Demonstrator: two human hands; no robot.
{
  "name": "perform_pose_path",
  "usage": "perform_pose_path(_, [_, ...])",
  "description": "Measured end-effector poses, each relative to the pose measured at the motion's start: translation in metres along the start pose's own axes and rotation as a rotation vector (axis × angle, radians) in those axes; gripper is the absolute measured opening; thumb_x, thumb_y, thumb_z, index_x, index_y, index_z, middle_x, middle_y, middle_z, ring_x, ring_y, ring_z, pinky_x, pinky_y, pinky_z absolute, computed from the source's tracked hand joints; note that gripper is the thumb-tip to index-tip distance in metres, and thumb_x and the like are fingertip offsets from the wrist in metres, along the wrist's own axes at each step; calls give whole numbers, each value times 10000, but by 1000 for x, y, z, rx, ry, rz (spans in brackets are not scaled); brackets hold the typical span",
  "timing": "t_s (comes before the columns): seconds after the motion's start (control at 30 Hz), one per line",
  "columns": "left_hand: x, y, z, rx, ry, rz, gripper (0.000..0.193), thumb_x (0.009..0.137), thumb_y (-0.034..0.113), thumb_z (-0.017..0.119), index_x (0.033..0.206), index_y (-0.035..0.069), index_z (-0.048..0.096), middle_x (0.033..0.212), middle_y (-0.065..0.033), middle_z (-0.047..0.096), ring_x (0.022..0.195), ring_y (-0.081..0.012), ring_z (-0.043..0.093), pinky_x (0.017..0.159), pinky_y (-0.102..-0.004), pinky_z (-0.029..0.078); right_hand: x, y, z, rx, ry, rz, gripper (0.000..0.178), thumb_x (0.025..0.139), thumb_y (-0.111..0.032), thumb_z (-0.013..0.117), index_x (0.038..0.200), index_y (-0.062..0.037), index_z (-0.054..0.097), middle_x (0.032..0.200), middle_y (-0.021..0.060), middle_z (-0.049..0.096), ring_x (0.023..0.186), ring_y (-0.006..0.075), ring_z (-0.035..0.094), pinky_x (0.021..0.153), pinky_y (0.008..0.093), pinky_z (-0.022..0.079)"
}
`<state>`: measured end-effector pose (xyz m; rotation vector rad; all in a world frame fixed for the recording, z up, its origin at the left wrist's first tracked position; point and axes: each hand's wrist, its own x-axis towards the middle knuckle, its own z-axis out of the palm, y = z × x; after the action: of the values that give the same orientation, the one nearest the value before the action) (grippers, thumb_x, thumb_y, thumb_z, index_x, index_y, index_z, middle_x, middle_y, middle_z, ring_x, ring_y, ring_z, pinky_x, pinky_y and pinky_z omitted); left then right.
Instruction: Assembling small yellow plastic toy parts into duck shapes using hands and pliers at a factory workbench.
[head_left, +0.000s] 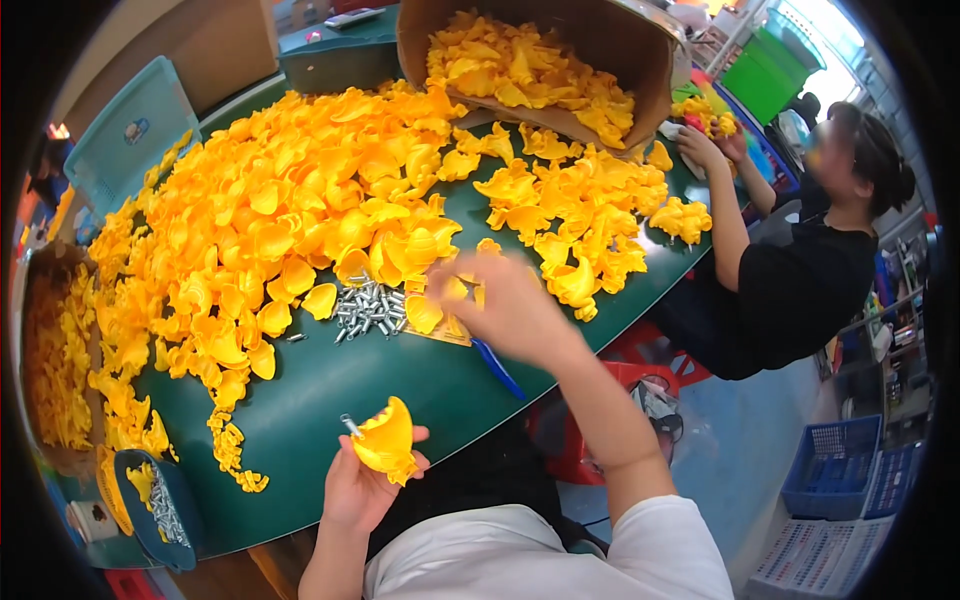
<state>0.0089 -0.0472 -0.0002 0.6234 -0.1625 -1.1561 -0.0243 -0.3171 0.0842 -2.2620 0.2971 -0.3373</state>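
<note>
My left hand (362, 492) is closed round a curved yellow plastic shell (384, 440) near the table's front edge. A small metal spring (350, 425) sticks out at the shell's left side. My right hand (495, 300), smeared by motion, hovers above a few loose yellow shells and a flat yellowish piece (440, 330); its fingers do not show clearly. Just left of it lies a heap of small silvery springs (368, 308). Below that hand, a tool's blue handle (498, 370) lies at the table's edge.
A large mound of yellow shells (270, 200) covers the green table (320, 390). A tipped cardboard box (660, 75) at the back holds more. A blue bin (150, 510) with springs stands front left. On the right a co-worker (810, 250) handles yellow parts beside a red stool (590, 440).
</note>
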Motion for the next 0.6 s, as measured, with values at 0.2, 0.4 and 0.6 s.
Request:
perform_pose_path(0.2, [3, -5, 17, -17, 0, 85, 633, 887, 404, 632, 1381, 76, 410, 1321, -167, 507, 1139, -321, 536, 944, -415, 466, 85, 87, -15, -1009, 382, 192, 111, 789, -139, 644, 834, -42, 674, 766, 95, 666, 862, 282, 617, 783, 386, 474])
perform_pose_path(0.4, [-15, -1, -8, -103, 56, 170, 747, 797, 396, 746, 1396, 119, 396, 1300, -111, 519, 1101, -289, 546, 969, -403, 453, 49, 33, 3, -435, 493, -226, 426, 824, -56, 585, 1239, -35, 489, 1114, 177, 528, 996, 349, 531, 897, 411, 438])
perform_pose_path(0.6, [-4, 12, -11, -119, 140, 274, 798, 759, 386, 782, 1392, 94, 393, 1330, -133, 495, 1118, -297, 549, 982, -410, 439, -61, -1, 72, 81, -80, -126, 624, 727, -104, 762, 1260, -37, 444, 1132, 193, 487, 1097, 367, 508, 913, 389, 430])
